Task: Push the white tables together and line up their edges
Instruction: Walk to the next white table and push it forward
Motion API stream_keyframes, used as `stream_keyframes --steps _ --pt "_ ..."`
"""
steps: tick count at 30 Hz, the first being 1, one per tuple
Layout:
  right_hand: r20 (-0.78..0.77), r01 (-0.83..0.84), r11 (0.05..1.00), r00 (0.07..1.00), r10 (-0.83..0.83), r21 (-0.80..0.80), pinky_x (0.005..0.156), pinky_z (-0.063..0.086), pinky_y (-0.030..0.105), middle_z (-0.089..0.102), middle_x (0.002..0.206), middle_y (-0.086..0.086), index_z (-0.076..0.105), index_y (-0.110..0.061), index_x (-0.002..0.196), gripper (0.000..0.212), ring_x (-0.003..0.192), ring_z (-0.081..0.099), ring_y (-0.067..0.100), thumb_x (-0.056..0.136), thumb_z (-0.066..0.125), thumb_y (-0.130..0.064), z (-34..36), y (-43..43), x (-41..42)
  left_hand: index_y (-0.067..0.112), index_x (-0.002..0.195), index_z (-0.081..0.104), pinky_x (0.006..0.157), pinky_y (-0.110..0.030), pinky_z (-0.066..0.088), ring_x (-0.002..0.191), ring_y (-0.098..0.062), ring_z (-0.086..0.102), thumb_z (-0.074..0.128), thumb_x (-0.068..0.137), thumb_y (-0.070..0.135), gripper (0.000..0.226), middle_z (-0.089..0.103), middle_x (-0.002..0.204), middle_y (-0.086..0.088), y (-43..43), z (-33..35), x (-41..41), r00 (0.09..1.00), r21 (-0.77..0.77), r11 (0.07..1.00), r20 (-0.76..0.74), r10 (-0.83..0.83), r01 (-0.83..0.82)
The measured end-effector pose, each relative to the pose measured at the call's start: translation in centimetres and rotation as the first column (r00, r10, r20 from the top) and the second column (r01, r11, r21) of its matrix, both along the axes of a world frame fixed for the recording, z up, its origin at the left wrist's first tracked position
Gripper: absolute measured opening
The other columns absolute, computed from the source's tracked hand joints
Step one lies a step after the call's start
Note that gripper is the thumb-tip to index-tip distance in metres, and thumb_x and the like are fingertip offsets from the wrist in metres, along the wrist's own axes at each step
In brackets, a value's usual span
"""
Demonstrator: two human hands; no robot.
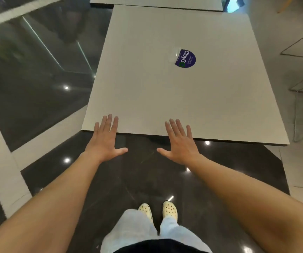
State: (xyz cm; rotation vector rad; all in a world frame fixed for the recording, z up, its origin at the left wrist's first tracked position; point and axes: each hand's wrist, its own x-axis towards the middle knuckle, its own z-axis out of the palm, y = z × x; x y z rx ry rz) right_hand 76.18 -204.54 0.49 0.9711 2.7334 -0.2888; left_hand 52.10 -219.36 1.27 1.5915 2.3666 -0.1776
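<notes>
Blue "ClayG" sticker (185, 58) on white table (165, 97)

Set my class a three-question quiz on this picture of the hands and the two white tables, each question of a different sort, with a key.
1. True or false: the left hand and the right hand are curled round the edge of the near table.
2. Fill in: the far table sits offset toward the person's ____, so the side edges are not lined up.
3. The blue round sticker lies on: A the near table; B the far table; C neither table.
Key: 1 false, the fingers are straight and spread; 2 left; 3 A.
</notes>
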Motion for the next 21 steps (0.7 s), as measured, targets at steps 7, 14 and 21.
stream_keyframes --steps 7,14,21 --pt "0.007 -0.032 0.999 0.999 0.032 -0.039 0.113 -0.005 0.057 -0.012 0.160 0.004 -0.013 -0.025 0.149 0.089 0.145 -0.016 0.027 0.086 0.026 -0.074 0.2 -3.0 -10.1 0.013 0.145 -0.021 0.111 -0.042 -0.012 0.143 -0.027 -0.018 0.052 0.081 0.059 0.108 -0.017 0.156 -0.012 -3.4 0.0 -8.1 0.998 0.004 0.998 -0.010 0.059 -0.059" --pt "0.061 0.089 0.994 0.995 -0.085 -0.069 0.116 -0.004 0.056 -0.013 0.160 0.004 -0.011 -0.026 0.150 0.087 0.145 -0.016 0.028 0.087 0.025 -0.073 -0.2 -4.6 -22.6 0.016 0.146 -0.017 0.111 -0.041 -0.013 0.143 -0.024 -0.018 0.039 0.082 0.067 0.099 -0.014 0.157 -0.011 -4.2 -0.6 -21.6 0.999 -0.031 0.999 0.033 -0.009 0.010" --pt "-0.016 0.093 0.989 0.995 -0.096 -0.117 0.118 -0.002 0.049 -0.009 0.161 0.006 -0.006 -0.020 0.151 0.085 0.146 -0.012 0.027 0.090 0.029 -0.067 1.2 -5.8 -35.3 0.008 0.145 -0.020 0.109 -0.034 -0.017 0.142 -0.020 -0.021 0.036 0.080 0.071 0.106 -0.017 0.157 -0.009 -3.4 0.8 -34.7 0.997 -0.047 0.996 0.007 -0.076 0.077"
